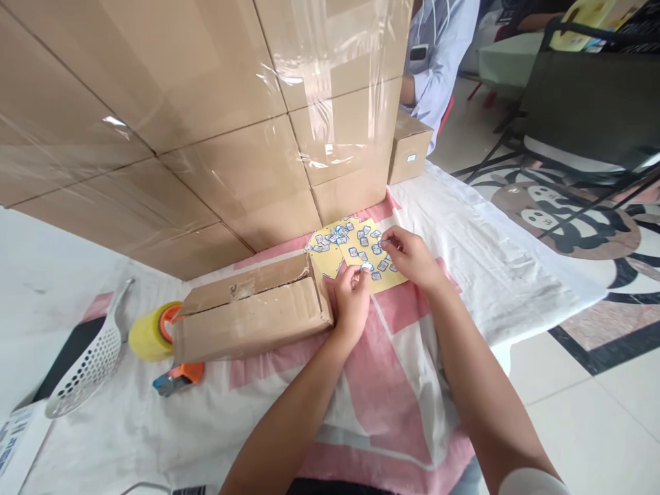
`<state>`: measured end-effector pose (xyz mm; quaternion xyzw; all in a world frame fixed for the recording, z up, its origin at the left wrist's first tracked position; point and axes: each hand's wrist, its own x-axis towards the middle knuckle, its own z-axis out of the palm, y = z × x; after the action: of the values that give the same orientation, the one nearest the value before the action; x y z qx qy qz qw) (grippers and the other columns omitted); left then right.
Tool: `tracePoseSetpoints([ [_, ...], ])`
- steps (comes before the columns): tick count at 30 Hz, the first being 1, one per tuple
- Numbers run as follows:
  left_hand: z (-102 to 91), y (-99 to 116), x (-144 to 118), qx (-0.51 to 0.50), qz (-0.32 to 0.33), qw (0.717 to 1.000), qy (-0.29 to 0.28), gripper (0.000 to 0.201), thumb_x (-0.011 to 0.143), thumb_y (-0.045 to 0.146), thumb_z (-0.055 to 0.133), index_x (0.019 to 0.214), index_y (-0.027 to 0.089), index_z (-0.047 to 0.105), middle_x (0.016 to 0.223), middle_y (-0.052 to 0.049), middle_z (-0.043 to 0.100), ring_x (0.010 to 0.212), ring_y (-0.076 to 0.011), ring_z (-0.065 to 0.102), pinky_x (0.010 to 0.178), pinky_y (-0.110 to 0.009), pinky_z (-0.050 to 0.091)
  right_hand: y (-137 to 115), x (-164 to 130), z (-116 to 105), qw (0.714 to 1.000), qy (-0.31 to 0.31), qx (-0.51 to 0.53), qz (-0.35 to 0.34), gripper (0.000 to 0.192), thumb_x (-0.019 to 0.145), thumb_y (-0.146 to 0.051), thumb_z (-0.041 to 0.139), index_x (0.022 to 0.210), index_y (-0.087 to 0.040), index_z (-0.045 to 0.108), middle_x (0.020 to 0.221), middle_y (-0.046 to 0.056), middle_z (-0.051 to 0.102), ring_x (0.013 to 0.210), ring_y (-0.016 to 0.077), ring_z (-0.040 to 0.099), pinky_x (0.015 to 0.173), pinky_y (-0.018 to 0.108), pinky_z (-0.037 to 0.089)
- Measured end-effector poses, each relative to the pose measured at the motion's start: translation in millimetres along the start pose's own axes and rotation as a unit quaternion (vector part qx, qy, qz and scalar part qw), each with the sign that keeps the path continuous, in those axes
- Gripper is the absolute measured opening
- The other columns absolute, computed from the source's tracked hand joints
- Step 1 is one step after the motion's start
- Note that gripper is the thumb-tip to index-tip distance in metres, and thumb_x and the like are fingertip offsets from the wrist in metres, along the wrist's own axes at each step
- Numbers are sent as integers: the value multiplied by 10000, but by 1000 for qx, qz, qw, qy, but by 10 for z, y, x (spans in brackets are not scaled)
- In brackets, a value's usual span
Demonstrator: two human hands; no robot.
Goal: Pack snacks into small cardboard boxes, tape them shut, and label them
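Observation:
Small white stickers with blue edges (382, 265) lie scattered over yellow sheets (394, 278) on the tablecloth. My left hand (353, 297) is closed, with a small white-and-blue sticker (366, 266) at its thumb and fingertip, over the near edge of the sheets. Above the sheets' right side, my right hand (414, 257) pinches its thumb and fingers together; what lies between them is too small to make out. A long cardboard box (252, 313) lies just left of my left hand, its top flaps meeting along a seam.
Stacked, tape-wrapped cartons (232, 172) rise behind the sheets. A small carton (411, 151) stands beside them, near a person in a light shirt (446, 62). Leftward are yellow tape (149, 337), an orange-and-blue tape dispenser (178, 378) and a white perforated scoop (90, 368).

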<state>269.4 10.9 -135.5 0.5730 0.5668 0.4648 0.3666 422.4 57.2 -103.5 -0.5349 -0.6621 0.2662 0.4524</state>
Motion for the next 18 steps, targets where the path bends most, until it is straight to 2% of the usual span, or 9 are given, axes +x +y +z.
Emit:
tracePoseSetpoints([
  [4, 29, -15, 51, 137, 58, 989, -13, 305, 1016, 297, 459, 744, 212, 566, 795, -36, 627, 828, -183, 596, 815, -315, 469, 37, 8, 30, 1000, 5, -2, -9, 117, 884, -234, 540, 908, -189, 644, 805, 37, 668, 682, 170, 564, 653, 308, 430],
  [7, 74, -47, 76, 239, 89, 966, -37, 207, 974, 253, 524, 816, 210, 651, 874, -75, 642, 952, -239, 594, 916, -378, 449, 51, -3, 96, 999, -18, -18, -28, 178, 902, -227, 523, 985, -186, 675, 911, 60, 712, 743, 186, 602, 702, 323, 452],
  [11, 74, -24, 54, 347, 106, 931, -47, 158, 939, 237, 566, 870, 201, 704, 1022, -135, 634, 1090, -310, 563, 941, -435, 442, 53, -20, 148, 997, -32, -46, -43, 223, 925, -227, 506, 1074, -186, 667, 882, 54, 697, 710, 185, 588, 704, 330, 448],
  [14, 43, 37, 33, 401, 97, 910, -38, 155, 947, 282, 581, 932, 191, 704, 1096, -167, 633, 1115, -350, 554, 927, -480, 450, 41, -25, 152, 997, -32, -52, -51, 219, 926, -226, 507, 1079, -186, 657, 876, 55, 691, 705, 187, 582, 707, 333, 449],
  [18, 17, 83, 11, 436, 76, 897, -9, 271, 944, 351, 622, 1082, 120, 654, 1118, -217, 632, 1110, -387, 563, 924, -521, 458, 8, -35, 163, 997, -36, -36, -61, 224, 912, -217, 519, 1087, -181, 654, 953, 74, 701, 733, 193, 598, 712, 340, 462],
])
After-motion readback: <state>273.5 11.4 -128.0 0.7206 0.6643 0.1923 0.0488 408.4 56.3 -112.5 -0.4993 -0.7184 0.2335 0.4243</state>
